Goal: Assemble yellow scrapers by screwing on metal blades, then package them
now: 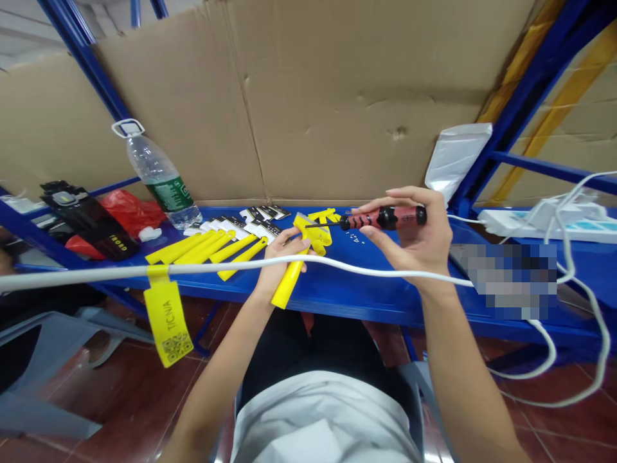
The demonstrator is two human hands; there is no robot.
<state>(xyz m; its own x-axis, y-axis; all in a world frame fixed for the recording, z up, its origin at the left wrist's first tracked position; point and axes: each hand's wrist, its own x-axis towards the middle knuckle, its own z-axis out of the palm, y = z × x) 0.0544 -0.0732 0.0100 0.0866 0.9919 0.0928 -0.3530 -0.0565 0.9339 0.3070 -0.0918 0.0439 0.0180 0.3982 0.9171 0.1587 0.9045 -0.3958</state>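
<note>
My left hand (277, 257) is closed around a yellow scraper (289, 281), a straight handle with a wide head. In my right hand (429, 238) lies a screwdriver (383, 218) with a red and black grip, held almost level. Its dark shaft points left, and the tip meets the scraper's head; whether it sits in a screw is too small to tell. Small bright metal pieces (354, 238), apparently screws, are scattered on the blue table just right of the head. More yellow handles (241, 256) lie in a row left of my left hand, beside black-and-white packets (263, 229).
A white cable (366, 269) with a yellow tag (168, 325) crosses in front of my hands. At the left stand a water bottle (166, 180) and a black box (94, 222). Rightward are a power strip (511, 225) and a blurred-out device (511, 280). Cardboard (337, 96) walls the back.
</note>
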